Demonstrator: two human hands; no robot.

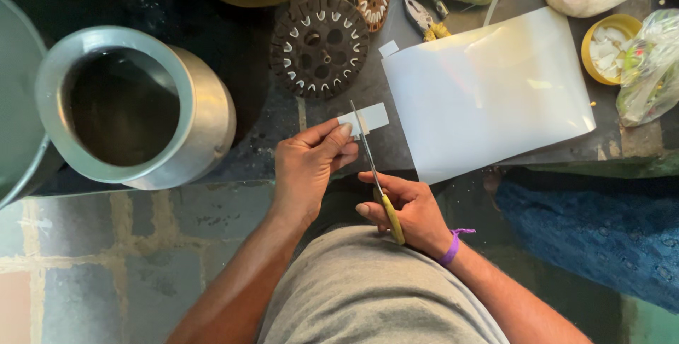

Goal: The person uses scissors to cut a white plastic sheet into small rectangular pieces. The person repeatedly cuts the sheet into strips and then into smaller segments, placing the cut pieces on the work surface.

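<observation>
Scissors (375, 174) cutting into small white paper strip (368, 118), blades closing across its middle. Right hand (410, 213) squeezing yellow handles; left hand (311, 160) pinching strip's near end, holding it over dark table (240, 47) beside big white sheet (488, 93). Risk: thumb sitting close to blades, likely getting nicked; loosely held strip twisting, cut running crooked.

A metal pot (134, 107), 2 slotted discs (320, 45), perhaps pliers (424, 17).
</observation>
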